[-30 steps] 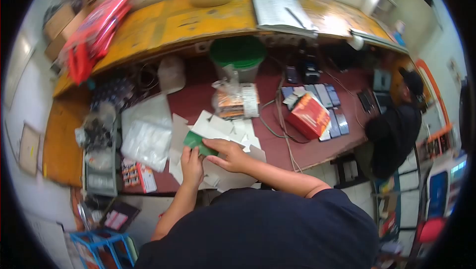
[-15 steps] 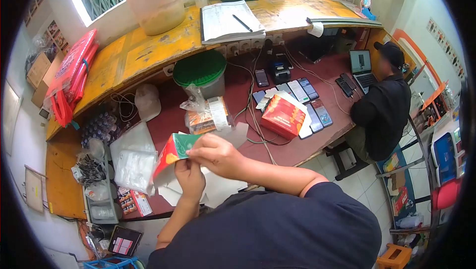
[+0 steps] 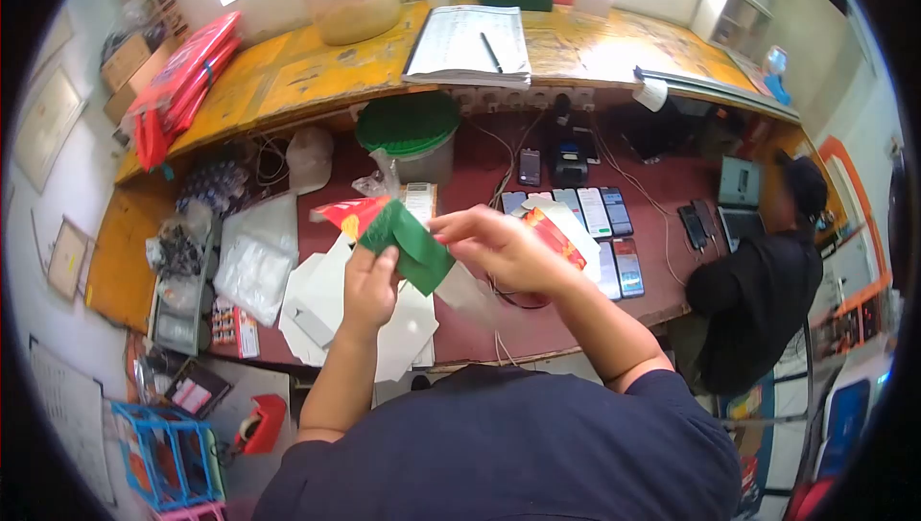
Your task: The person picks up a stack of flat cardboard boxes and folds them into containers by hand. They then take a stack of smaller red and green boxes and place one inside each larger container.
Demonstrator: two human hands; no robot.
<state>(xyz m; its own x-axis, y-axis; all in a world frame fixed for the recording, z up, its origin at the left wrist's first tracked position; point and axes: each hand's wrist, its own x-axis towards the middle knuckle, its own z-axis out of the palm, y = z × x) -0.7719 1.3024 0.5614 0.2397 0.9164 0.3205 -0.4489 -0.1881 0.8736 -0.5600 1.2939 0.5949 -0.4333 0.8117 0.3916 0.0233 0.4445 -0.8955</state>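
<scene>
A red and green cardboard box (image 3: 408, 245), partly folded into shape, is held up over the table with its green side toward me. My left hand (image 3: 372, 289) grips its lower left side, thumb against the green face. At the box's right edge is my right hand (image 3: 504, 248), its fingers stretched out and slightly blurred. Flat white cardboard blanks (image 3: 379, 343) lie under my left hand and forearm. Behind my right hand sits another red box (image 3: 559, 238), partly covered by that hand.
Several phones (image 3: 628, 267) lie in rows on the red table (image 3: 480, 329). A green-lidded bucket (image 3: 408, 128) stands at the back. Plastic bags (image 3: 254, 272) lie to the left. On the right, a person in black (image 3: 763, 291) sits at a laptop (image 3: 741, 200). An open notebook (image 3: 470, 46) rests on the shelf.
The box has turned so its green side shows more. My right hand has come off its top and moved right, fingers extending. My view has shifted too.
</scene>
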